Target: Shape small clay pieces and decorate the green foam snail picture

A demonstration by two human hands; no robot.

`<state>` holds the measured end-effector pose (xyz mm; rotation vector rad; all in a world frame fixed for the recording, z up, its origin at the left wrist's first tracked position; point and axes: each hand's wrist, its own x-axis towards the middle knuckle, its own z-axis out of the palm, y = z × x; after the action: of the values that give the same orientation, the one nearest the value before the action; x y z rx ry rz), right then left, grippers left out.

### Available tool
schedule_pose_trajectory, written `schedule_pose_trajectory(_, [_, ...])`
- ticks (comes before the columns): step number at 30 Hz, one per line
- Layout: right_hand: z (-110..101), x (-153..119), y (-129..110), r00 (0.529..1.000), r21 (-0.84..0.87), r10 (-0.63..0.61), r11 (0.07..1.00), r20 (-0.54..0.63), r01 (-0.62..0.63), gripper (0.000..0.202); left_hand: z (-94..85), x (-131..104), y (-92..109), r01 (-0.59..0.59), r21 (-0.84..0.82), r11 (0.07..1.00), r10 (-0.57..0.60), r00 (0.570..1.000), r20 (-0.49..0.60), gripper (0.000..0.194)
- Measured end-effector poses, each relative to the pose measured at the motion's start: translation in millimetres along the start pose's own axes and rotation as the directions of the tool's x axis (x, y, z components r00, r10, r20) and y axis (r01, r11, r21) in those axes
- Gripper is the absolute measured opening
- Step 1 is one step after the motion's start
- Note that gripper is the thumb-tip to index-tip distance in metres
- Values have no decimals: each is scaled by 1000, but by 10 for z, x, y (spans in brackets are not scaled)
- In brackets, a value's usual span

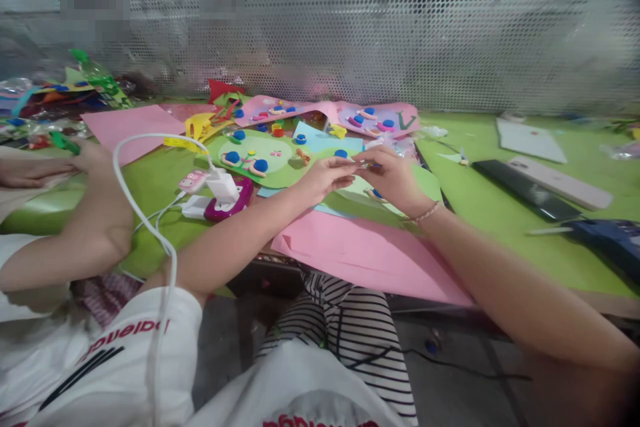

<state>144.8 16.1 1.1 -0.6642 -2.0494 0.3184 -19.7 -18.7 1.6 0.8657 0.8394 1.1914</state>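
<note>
My left hand and my right hand meet above the craft pieces at the table's middle. Both are closed, fingertips pinched together on something too small to make out. Below and behind them lies a green paper cutout with blue-topped clay figures stuck on it. A blue clay piece shows just above my left fingers. Behind, a pink cutout bears more blue and pink clay figures. Light blue paper sits between the two cutouts. Nearer to me, a pink sheet overhangs the table edge.
Left of my forearm is a purple power socket with white chargers; a white cable loops upward. A co-worker's hands hold a green-handled tool. Phones lie at right. A perforated metal panel borders the back.
</note>
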Motion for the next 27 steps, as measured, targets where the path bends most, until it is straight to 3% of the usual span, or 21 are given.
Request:
schedule_pose_trajectory(7, [-10, -3, 15, 998, 92, 59, 994, 19, -60, 17, -17, 30, -11, 13, 0, 1000, -13, 1000, -12, 5])
schedule_pose_trajectory(12, [-35, 32, 59, 967, 195, 232, 958, -105, -209, 20, -7, 46, 10, 17, -64, 998, -23, 996, -85, 2])
schedule_pose_trajectory(17, [-19, 34, 120, 923, 308, 372, 893, -95, -328, 19, 0, 31, -11, 7, -55, 998, -10, 999, -50, 9])
schedule_pose_trajectory(22, [-27, 18, 38, 916, 261, 396, 892, -60, -369, 19, 5, 20, -17, 50, 26, 998, -49, 997, -53, 10])
schedule_pose_trajectory(27, [-50, 13, 32, 927, 201, 373, 912, -44, -357, 24, 5, 4, 4, 78, -23, 997, -79, 997, -28, 7])
